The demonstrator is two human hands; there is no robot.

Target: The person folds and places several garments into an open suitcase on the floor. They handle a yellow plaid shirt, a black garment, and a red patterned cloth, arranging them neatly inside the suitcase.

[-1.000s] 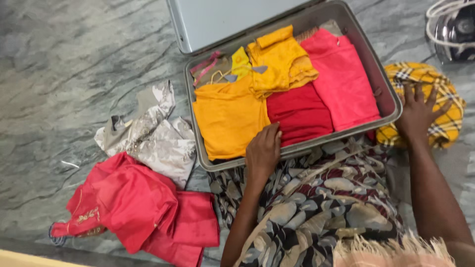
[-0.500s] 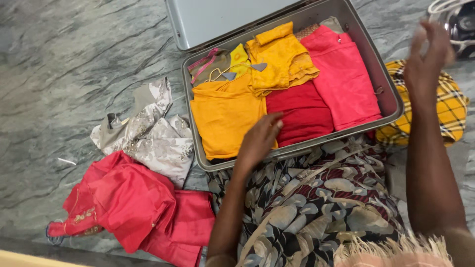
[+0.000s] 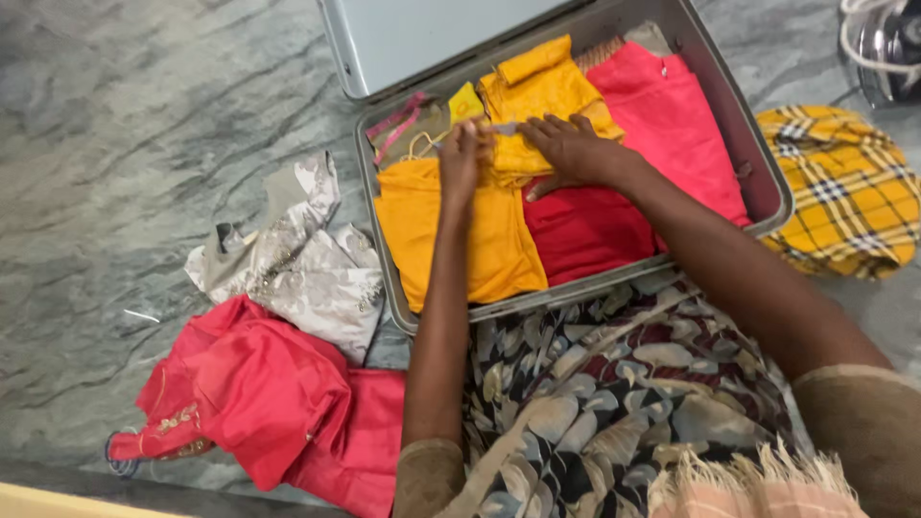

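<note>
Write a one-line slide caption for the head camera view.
Both hands, left hand and right hand, rest on a folded yellow garment inside an open grey suitcase.

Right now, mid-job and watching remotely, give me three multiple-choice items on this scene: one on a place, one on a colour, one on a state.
1. Where does the yellow plaid cloth lie?
A. inside the suitcase
B. on the floor beside the suitcase's right end
C. on the person's lap

2. What colour is the folded garment just below the right hand?
A. red
B. blue
C. white

3. How does the suitcase stand?
A. shut and latched
B. open, lid raised
C. tipped on its side

Answers:
1 B: the plaid cloth rests on the grey stone floor, outside the case's rim.
2 A: a red fold shows between the orange garment and the pink garment.
3 B: the clothes lie exposed and the grey lid stands up behind them, with the left hand and the right hand on the yellow blouse inside.
</note>
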